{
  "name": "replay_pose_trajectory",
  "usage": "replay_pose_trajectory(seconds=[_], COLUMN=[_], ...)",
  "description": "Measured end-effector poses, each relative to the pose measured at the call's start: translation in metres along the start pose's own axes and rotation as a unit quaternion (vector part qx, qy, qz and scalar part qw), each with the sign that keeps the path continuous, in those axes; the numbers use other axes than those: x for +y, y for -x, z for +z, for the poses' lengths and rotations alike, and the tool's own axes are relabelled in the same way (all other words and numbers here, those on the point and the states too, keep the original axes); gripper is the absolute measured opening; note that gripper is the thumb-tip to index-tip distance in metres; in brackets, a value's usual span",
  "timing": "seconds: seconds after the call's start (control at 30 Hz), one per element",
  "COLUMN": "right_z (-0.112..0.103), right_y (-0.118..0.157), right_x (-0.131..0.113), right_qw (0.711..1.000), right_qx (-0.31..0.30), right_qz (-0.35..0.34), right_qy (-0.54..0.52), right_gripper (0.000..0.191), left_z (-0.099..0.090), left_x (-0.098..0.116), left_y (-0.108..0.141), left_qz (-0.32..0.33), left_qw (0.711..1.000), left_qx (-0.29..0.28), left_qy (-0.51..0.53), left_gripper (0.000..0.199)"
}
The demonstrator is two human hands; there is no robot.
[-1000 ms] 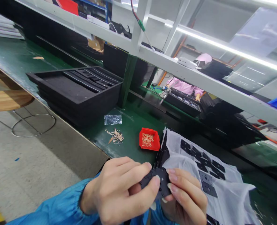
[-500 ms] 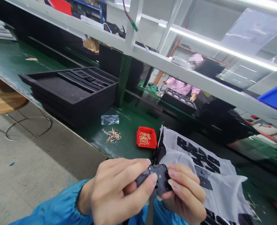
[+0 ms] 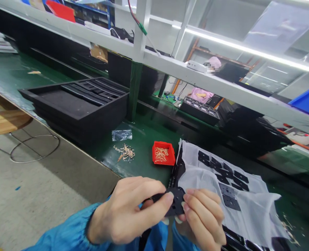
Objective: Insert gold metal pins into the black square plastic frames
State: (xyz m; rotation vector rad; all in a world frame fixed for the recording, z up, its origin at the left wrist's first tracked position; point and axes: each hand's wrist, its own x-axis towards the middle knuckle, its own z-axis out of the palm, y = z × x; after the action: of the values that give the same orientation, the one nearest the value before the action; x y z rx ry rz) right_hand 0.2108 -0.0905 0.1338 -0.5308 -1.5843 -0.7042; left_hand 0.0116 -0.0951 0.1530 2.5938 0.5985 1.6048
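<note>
A small black plastic part (image 3: pixel 177 202) is held between my two hands, low in the middle of the view. My left hand (image 3: pixel 133 209) pinches its left side, thumb on the upper face. Fingers of my right hand (image 3: pixel 203 216) close on its right edge. Beyond the hands sits a red tray (image 3: pixel 172 157) holding small tan pieces. A loose pile of similar tan pieces (image 3: pixel 127 152) lies left of it, below a clear plastic bag (image 3: pixel 121 135). On the right, white sheeting (image 3: pixel 193 151) carries several flat black parts (image 3: pixel 222 170).
A stack of black trays (image 3: pixel 91 115) stands at the left on the green bench (image 3: pixel 2 66). A white shelf beam (image 3: pixel 167 62) crosses above, with a post (image 3: pixel 136 83). Across the bench is a person in pink (image 3: pixel 201 94). A wooden stool (image 3: pixel 8 121) is at the left.
The black part has tilted and sits slightly lower, still between both hands. My right hand has shifted a little left. The person across has drawn their arms in, and the view has moved slightly.
</note>
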Motion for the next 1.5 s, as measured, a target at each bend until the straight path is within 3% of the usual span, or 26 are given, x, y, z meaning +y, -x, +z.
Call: replay_pose_trajectory(seconds=[0.07, 0.13, 0.2, 0.23, 0.27, 0.33, 0.4, 0.5, 0.57, 0.67, 0.77, 0.87, 0.97, 1.07, 1.17, 1.37, 1.5], right_z=[0.0, 0.0, 0.001, 0.003, 0.007, 0.019, 0.034, 0.05, 0.052, 0.046, 0.042, 0.042, 0.044, 0.043, 0.039, 0.036, 0.047], right_y=[0.002, 0.014, 0.038, 0.053, 0.07, 0.102, 0.128, 0.155, 0.169, 0.188, 0.203, 0.213, 0.217, 0.218, 0.218, 0.211, 0.194], right_x=[0.0, -0.001, -0.004, -0.007, -0.009, -0.016, -0.023, -0.026, -0.025, -0.024, -0.026, -0.025, -0.022, -0.019, -0.018, -0.018, -0.02], right_qw=[0.999, 0.989, 0.963, 0.949, 0.924, 0.881, 0.869, 0.864, 0.858, 0.838, 0.814, 0.797, 0.788, 0.783, 0.777, 0.749, 0.706], right_qx=[-0.018, -0.07, -0.121, -0.141, -0.167, -0.198, -0.223, -0.222, -0.217, -0.218, -0.228, -0.245, -0.262, -0.275, -0.281, -0.273, -0.252], right_qz=[0.04, 0.129, 0.237, 0.28, 0.341, 0.418, 0.42, 0.426, 0.442, 0.48, 0.515, 0.53, 0.536, 0.539, 0.545, 0.587, 0.643], right_qy=[-0.015, -0.033, -0.035, -0.031, -0.028, -0.098, -0.139, -0.15, -0.145, -0.14, -0.144, -0.152, -0.15, -0.145, -0.142, -0.141, -0.156], right_gripper=[0.017, 0.013, 0.03, 0.03, 0.026, 0.014, 0.017, 0.027, 0.032, 0.034, 0.032, 0.028, 0.025, 0.024, 0.028, 0.031, 0.034], left_z=[0.0, 0.007, 0.026, 0.041, 0.058, 0.096, 0.136, 0.18, 0.191, 0.171, 0.112, 0.044, 0.002, -0.006, -0.001, 0.001, 0.0], left_x=[-0.01, -0.039, -0.09, -0.122, -0.154, -0.212, -0.252, -0.282, -0.295, -0.322, -0.342, -0.33, -0.295, -0.27, -0.264, -0.274, -0.273], left_y=[0.004, 0.003, -0.012, -0.025, -0.04, -0.075, -0.104, -0.129, -0.131, -0.115, -0.071, -0.006, 0.057, 0.099, 0.116, 0.122, 0.119], left_qz=[-0.014, -0.106, -0.252, -0.353, -0.39, -0.41, -0.414, -0.408, -0.405, -0.398, -0.389, -0.386, -0.395, -0.407, -0.409, -0.397, -0.38], left_qw=[1.0, 0.993, 0.965, 0.929, 0.91, 0.896, 0.889, 0.882, 0.877, 0.867, 0.85, 0.83, 0.821, 0.826, 0.839, 0.861, 0.883], left_qx=[-0.004, -0.016, -0.062, -0.113, -0.136, -0.163, -0.192, -0.231, -0.25, -0.282, -0.336, -0.389, -0.402, -0.375, -0.341, -0.3, -0.261], left_qy=[0.026, 0.044, 0.028, -0.012, -0.032, -0.04, -0.038, -0.048, -0.07, -0.104, -0.113, -0.104, -0.096, -0.104, -0.116, -0.109, -0.088], left_gripper=[0.028, 0.028, 0.019, 0.016, 0.015, 0.02, 0.032, 0.036, 0.037, 0.038, 0.035, 0.029, 0.026, 0.025, 0.025, 0.025, 0.019])
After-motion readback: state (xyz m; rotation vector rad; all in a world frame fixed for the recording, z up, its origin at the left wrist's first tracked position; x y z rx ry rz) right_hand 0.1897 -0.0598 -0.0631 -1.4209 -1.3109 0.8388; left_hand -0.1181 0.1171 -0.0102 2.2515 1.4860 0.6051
